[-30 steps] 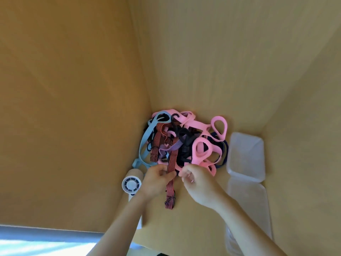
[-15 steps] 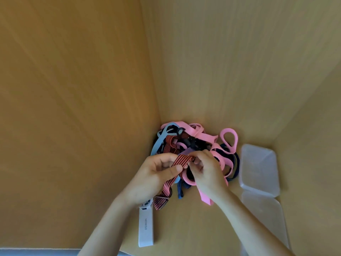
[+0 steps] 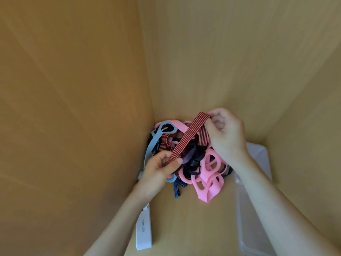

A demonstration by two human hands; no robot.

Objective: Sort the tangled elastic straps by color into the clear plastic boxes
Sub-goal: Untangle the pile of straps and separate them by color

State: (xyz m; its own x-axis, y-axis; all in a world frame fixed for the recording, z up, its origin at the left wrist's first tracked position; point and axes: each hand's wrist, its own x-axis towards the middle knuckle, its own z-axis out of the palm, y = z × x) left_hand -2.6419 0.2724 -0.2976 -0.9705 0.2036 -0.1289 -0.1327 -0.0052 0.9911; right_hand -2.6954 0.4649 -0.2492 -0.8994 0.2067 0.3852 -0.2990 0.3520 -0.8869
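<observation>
Left hand point(image 3: 159, 171) pinches the red-and-black striped flat elastic strap point(image 3: 186, 139) at its 7 o'clock end. Right hand point(image 3: 226, 133) grips the 1 o'clock end, over the tangled multicoloured strap pile point(image 3: 210, 169).

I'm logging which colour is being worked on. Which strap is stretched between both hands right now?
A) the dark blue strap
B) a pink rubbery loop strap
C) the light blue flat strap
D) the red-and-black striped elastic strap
D: the red-and-black striped elastic strap runs taut from the left hand, which pinches it low, up to the right hand, which grips it.
</observation>
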